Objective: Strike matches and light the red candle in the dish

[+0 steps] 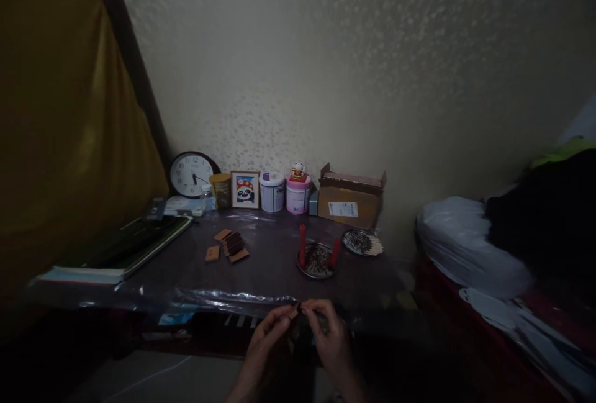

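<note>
Just beyond the table's front edge, my two hands meet, fingertips close together. My left hand (269,338) is closed, pinching a small brown striker piece (293,313) with a dark end. My right hand (329,335) pinches at that dark end; anything thin between its fingers is too small and dim to make out. Past my hands, a round metal plate (316,276) holds two red candles, a taller one (302,246) at left and a shorter one (335,254) at right, both unlit. Dark bits lie between them. Behind it at right, another plate (345,248) carries many dark-headed matchsticks (367,244).
Flat brown pieces (213,254) and a stack of dark strips (233,243) lie left of centre. Along the wall stand a clock (190,173), a framed panda picture (244,190), tubs (272,195) and a cardboard box (351,201). Books (121,254) occupy the left; bags (465,241) sit right.
</note>
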Available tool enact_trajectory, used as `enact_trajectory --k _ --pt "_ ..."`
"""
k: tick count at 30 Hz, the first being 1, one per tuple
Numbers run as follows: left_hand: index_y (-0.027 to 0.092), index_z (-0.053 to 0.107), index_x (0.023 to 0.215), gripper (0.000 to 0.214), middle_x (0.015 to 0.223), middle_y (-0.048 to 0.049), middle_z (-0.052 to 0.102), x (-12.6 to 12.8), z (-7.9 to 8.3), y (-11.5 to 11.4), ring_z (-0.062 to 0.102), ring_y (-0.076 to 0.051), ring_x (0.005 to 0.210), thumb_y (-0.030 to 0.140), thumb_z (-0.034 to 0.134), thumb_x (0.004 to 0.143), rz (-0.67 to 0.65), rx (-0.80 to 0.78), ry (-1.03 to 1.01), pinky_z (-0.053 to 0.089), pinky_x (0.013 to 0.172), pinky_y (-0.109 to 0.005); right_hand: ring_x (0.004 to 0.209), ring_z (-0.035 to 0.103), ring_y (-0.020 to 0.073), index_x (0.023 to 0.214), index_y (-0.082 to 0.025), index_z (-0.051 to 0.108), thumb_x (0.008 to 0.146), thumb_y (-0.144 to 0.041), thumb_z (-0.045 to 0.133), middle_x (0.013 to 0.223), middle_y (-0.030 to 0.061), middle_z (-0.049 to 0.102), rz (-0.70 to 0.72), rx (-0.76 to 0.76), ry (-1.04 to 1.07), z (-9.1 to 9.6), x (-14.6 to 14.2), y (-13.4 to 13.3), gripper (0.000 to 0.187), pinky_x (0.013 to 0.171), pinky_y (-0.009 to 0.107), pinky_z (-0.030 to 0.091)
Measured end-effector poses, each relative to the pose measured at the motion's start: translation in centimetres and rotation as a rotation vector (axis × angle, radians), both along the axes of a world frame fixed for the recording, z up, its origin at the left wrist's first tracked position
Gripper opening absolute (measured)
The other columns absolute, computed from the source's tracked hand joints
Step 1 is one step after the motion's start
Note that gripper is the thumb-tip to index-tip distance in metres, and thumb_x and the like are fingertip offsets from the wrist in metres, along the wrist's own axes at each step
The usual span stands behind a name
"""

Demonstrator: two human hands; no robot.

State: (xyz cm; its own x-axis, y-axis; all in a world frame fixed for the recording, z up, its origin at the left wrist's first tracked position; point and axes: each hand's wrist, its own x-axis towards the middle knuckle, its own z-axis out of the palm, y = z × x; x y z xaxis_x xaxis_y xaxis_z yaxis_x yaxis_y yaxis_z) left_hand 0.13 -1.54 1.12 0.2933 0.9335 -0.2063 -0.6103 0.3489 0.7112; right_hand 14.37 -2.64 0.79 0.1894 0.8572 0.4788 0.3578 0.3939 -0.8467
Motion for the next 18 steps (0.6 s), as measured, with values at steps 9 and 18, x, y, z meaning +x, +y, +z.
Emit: enact_trajectory --k 9,18 --pt "0.016 0.071 0.089 0.034 0.095 -0.012 0.073 -0.4 -0.9 0.5 0.066 -0.026 0.09 0.027 0.078 0.058 -0.036 0.04 0.04 0.047 0.082 -0.034 0.081 0.064 0.0158 0.084 -0.024 0.061 0.084 -0.024 0.052 0.082 0.0016 0.069 -0.011 0.032 -0.05 -0.5 -0.1 0.1 0.009 0.076 0.025 0.048" --pt "0.019 0.071 0.091 0.037 0.096 -0.0111 0.073 -0.7 -2.1 1.1 0.065 -0.029 0.091 0.029 0.079 0.055 -0.055 -0.028 0.076 0.048 0.08 -0.038 0.081 0.064 0.0161 0.084 -0.025 0.062 0.083 -0.023 0.053 0.083 0.001 0.069 -0.018 0.056 -0.064 -0.8 -0.4 0.1 0.01 0.076 0.025 0.048"
